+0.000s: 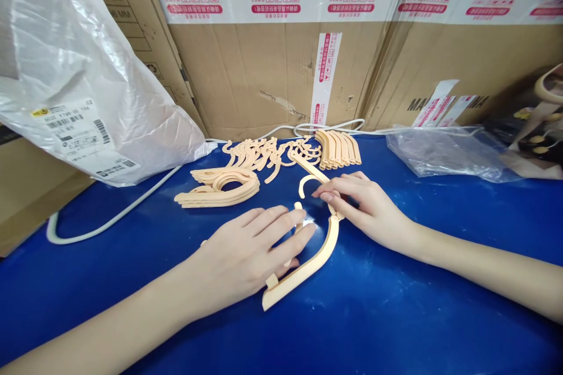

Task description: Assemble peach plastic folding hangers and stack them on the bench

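Observation:
A cream plastic folding hanger (314,258) lies across the blue table in front of me, one arm angled toward me and the other pointing away, with its curved hook (305,184) on the left side. My right hand (369,205) is closed on the hanger at its middle joint, thumb and fingers pinching near the hook's base. My left hand (246,252) is beside the near arm, fingers bent around a small cream plastic piece (298,208). Most of that piece is hidden under the fingers, and so is the left thumb in part.
Behind lie stacked hanger arms (220,196), a pile of loose hooks (253,154) and a row of curved arms (338,149). A white cable (109,225) loops at left beside a white bag (88,70). Clear plastic (448,152) lies at right. Cardboard boxes (255,70) wall the back.

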